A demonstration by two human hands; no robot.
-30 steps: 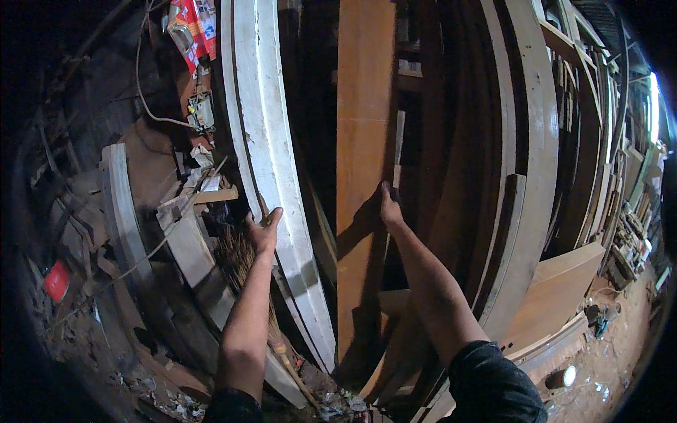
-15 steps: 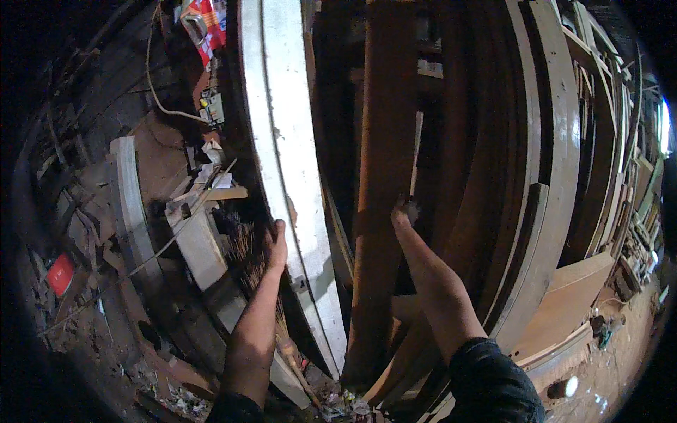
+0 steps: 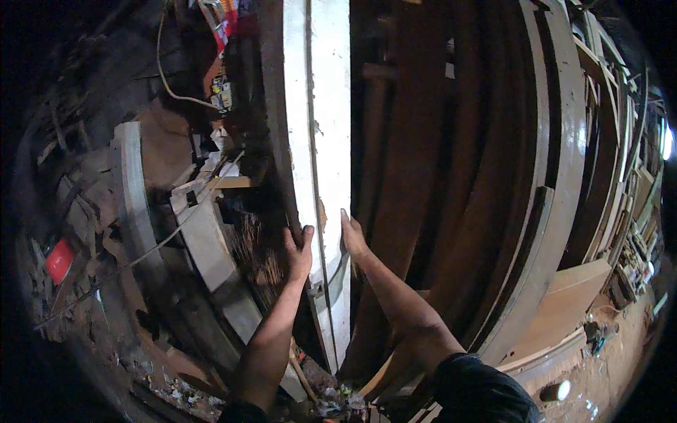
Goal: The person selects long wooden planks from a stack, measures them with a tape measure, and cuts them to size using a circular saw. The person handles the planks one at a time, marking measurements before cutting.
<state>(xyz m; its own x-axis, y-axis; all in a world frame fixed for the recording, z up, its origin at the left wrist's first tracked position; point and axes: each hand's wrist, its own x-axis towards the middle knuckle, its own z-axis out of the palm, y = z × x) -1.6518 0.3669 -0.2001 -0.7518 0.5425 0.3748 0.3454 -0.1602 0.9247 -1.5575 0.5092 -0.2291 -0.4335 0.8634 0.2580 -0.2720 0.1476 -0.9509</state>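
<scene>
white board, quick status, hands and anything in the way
Left hand at left edge, right hand at right edge, grip unclear. White board standing on end, paint chipped. Possible snags: bristles by left hand, brown boards to the right.

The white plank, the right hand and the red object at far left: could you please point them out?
White plank [image 3: 333, 169]: head view, front face above the hands.
Right hand [image 3: 355, 238]: head view, middle of the hand.
Red object [image 3: 59, 261]: head view, middle of its face.
</scene>
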